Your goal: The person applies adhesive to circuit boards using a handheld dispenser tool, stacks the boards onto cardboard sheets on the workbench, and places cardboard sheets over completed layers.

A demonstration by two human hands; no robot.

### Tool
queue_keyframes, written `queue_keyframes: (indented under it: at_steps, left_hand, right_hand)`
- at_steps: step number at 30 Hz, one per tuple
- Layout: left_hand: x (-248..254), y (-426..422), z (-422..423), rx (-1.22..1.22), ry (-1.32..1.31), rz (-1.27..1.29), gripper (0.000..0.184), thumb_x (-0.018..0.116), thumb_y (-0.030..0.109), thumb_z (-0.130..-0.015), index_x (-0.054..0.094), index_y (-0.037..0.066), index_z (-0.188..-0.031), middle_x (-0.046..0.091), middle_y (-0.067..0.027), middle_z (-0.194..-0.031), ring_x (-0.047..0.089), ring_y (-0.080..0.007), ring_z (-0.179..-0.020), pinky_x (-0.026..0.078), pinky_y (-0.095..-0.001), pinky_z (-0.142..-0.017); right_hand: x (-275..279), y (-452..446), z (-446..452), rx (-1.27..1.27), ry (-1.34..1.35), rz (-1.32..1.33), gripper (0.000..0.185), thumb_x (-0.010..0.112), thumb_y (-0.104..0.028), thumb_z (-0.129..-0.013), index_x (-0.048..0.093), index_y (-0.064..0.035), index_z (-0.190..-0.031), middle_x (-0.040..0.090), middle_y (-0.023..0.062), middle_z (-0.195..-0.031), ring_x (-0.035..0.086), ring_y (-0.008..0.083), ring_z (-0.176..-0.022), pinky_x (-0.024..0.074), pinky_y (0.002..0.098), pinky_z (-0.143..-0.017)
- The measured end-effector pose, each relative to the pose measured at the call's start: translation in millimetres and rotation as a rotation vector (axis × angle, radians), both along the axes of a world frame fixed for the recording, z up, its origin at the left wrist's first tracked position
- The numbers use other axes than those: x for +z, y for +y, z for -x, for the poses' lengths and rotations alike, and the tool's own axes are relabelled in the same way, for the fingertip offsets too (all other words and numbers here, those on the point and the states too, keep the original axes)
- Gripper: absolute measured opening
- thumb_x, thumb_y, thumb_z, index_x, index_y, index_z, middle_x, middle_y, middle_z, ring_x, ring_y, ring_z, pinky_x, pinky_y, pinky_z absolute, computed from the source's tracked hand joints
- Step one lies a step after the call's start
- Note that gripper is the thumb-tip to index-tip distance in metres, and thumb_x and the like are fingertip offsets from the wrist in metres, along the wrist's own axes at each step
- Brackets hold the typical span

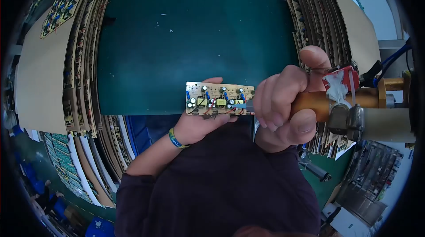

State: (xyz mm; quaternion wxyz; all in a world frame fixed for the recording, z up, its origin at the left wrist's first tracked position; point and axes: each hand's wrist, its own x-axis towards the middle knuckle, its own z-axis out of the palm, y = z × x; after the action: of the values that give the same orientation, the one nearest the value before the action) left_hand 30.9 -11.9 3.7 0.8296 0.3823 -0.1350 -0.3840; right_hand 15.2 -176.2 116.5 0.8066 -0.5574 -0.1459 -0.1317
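My left hand (199,127), with a green and yellow wristband, is closed on a small circuit board (217,87). Its thumb lies along the lower edge, and a fingertip shows past the upper edge. White-topped round parts, blue parts, yellow blocks and thin red wires cover the board's face. In my right hand (283,97) is a bronze-coloured cylindrical tool (310,105), gripped by the fingers with the thumb underneath. A red switch and clamps are fixed to its rear. The grey-blue tip overlaps the board's right part; I cannot tell whether it touches.
A dark green work surface (199,33) lies beyond the board. Stacked circuit boards with cardboard sheets stand at the left (82,60) and right (316,24). A thick pale hose (389,124) runs from the tool to the right edge. More green boards (66,161) stand lower left.
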Motion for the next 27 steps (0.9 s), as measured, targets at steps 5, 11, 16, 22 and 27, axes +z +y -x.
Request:
queue_keyframes:
  at_steps: [5,11,16,22,27]
  left_hand:
    - [2,-1,1,0.008,-0.083,-0.108,0.07,0.059,-0.008,-0.083,0.019,0.007,-0.138,0.052,-0.0121,-0.118,0.06,-0.0201,-0.1,0.052,-0.0335,-0.087]
    - [5,-4,1,0.007,-0.056,-0.087,0.07,0.059,-0.01,-0.081,0.021,0.007,-0.137,0.053,-0.0113,-0.117,0.06,-0.0188,-0.1,0.053,-0.0331,-0.086]
    - [9,-5,3,-0.005,-0.011,-0.051,0.07,0.059,-0.012,-0.081,0.021,0.008,-0.137,0.052,-0.0104,-0.12,0.057,-0.019,-0.106,0.053,-0.034,-0.087]
    - [10,-4,2,-0.015,-0.004,-0.056,0.071,0.059,-0.013,-0.08,0.022,0.009,-0.137,0.05,-0.0099,-0.121,0.056,-0.0193,-0.108,0.053,-0.0354,-0.088]
    - [9,-6,4,-0.001,0.009,-0.048,0.07,0.059,-0.013,-0.08,0.023,0.01,-0.136,0.05,-0.0093,-0.121,0.055,-0.0193,-0.109,0.053,-0.0361,-0.088]
  right_hand:
    - [4,-2,1,0.072,0.013,0.027,0.067,0.065,-0.028,-0.086,0.025,-0.0028,-0.134,0.046,0.0007,-0.062,0.044,0.0091,-0.045,0.0392,0.0218,-0.04]
    - [-2,1,-1,0.181,-0.053,0.041,0.059,0.065,-0.028,-0.087,0.03,-0.0055,-0.128,0.046,0.0001,-0.063,0.045,0.0091,-0.046,0.0395,0.0224,-0.042]
    - [1,1,6,0.159,0.03,0.014,0.048,0.064,-0.027,-0.087,0.034,-0.0074,-0.12,0.045,-0.0008,-0.063,0.044,0.0084,-0.045,0.0383,0.0218,-0.04]
    - [-2,4,4,0.151,0.011,-0.025,0.045,0.064,-0.027,-0.088,0.036,-0.0078,-0.117,0.045,-0.001,-0.062,0.043,0.0082,-0.044,0.0383,0.0217,-0.04]
    - [-3,7,4,0.15,0.006,-0.052,0.042,0.063,-0.026,-0.088,0.037,-0.0082,-0.115,0.045,-0.0011,-0.062,0.043,0.0079,-0.043,0.0383,0.0215,-0.039]
